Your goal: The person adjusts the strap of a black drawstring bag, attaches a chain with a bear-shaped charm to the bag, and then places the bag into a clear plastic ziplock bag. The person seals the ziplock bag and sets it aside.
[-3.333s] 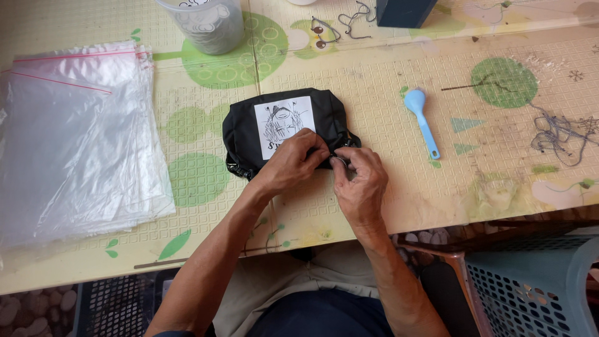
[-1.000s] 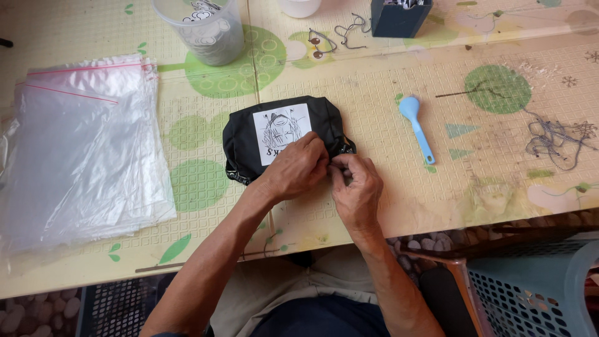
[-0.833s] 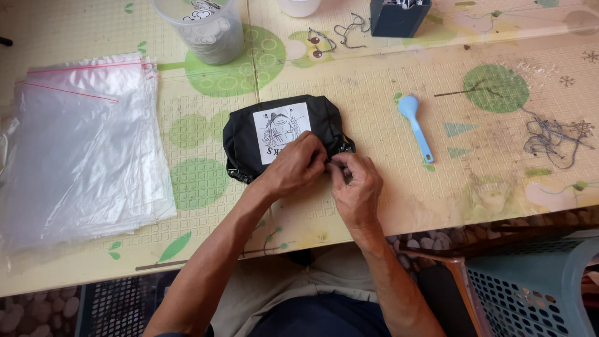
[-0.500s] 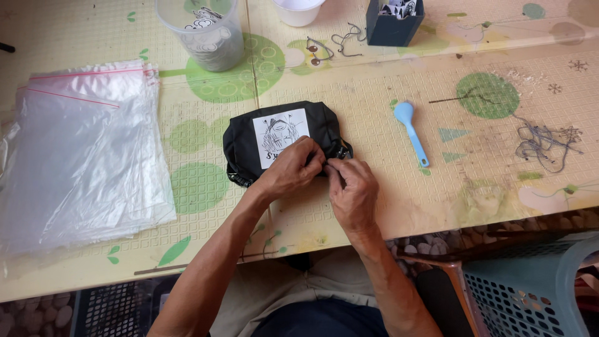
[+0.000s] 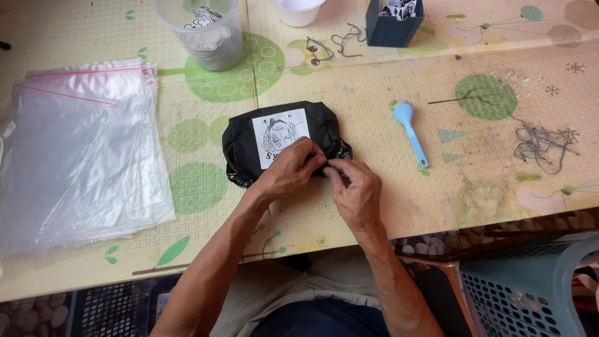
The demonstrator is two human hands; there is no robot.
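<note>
Centrally, a small black pouch (image 5: 284,140) with a white printed patch lies flat on the patterned worktop (image 5: 374,206). Both hands work its near right edge: the left hand (image 5: 288,170) presses down with fingers curled onto the fabric, while the right hand (image 5: 355,187) pinches the same edge. A blue plastic spoon (image 5: 409,131) lies to the right, and a stack of clear zip bags (image 5: 81,156) lies well apart at the left.

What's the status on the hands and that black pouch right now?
Left hand and right hand both pinching the near edge of the black pouch. Pouch flat on table. Blue spoon off right, clear.
</note>
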